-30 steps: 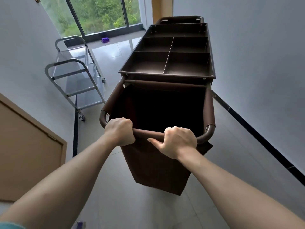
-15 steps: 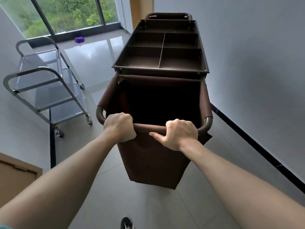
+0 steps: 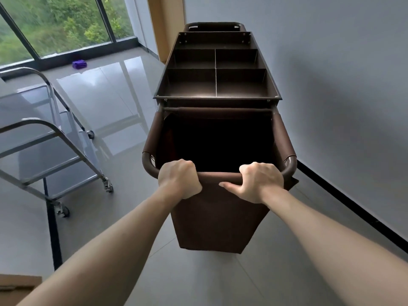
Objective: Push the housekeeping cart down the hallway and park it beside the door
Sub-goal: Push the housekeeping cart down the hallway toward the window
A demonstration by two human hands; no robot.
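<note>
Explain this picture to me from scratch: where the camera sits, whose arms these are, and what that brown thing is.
The camera is worn on a person's head and looks forward and down, so the two bare arms reaching in from the bottom are the wearer's own. There is no machine here. The left hand and the right hand are both closed around the handle bar of a brown housekeeping cart. Nearest the hands hangs its dark cloth bag; beyond that is a top tray split into compartments, which look empty. The cart stands close to the grey wall on the right. To the left stand two metal trolleys on wheels. Further off, a small purple thing lies on the shiny floor below a big window.
</note>
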